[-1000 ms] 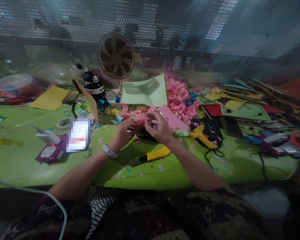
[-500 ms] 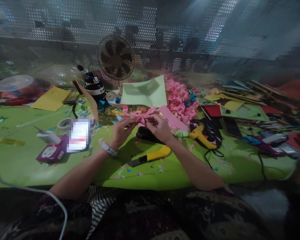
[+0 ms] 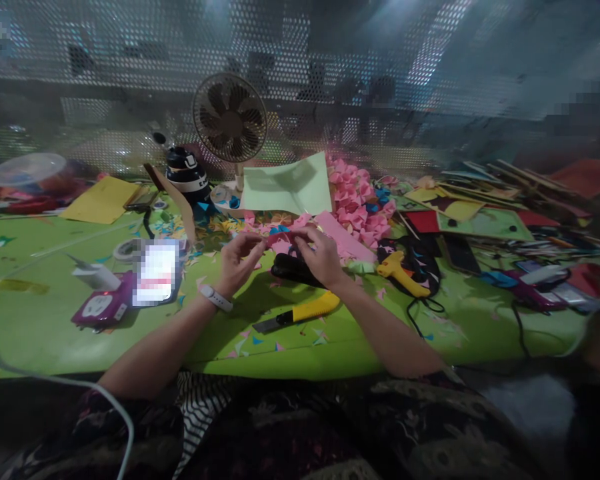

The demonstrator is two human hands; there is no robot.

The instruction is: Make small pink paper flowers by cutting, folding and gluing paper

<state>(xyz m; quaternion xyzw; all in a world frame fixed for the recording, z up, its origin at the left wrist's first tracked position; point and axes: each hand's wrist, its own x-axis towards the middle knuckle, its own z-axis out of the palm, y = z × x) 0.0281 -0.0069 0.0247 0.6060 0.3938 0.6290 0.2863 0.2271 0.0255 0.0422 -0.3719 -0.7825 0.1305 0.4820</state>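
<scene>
Between my hands is a small folded piece of pink-red paper (image 3: 279, 238). My left hand (image 3: 237, 262), with a white band at the wrist, pinches its left end. The fingers of my right hand (image 3: 321, 255) are closed on its right end, and part of the paper is hidden behind them. Just below lies a black object that looks like a stapler (image 3: 287, 267), partly covered by my right hand. Nearer the table edge rests a yellow utility knife (image 3: 313, 309) with its blade out to the left. A pink paper strip (image 3: 347, 239) lies beyond my right hand.
Behind stand a fan (image 3: 230, 120), a black bottle (image 3: 185, 173), a light green sheet (image 3: 287, 183) and a heap of pink folded paper (image 3: 360, 200). A yellow glue gun (image 3: 405, 275) lies right; a lit phone (image 3: 155, 273) and a purple power strip (image 3: 103, 303) are left.
The paper piece has turned and now looks narrower and flatter between my fingers. My left hand has shifted slightly left, and its fingers have changed position.
</scene>
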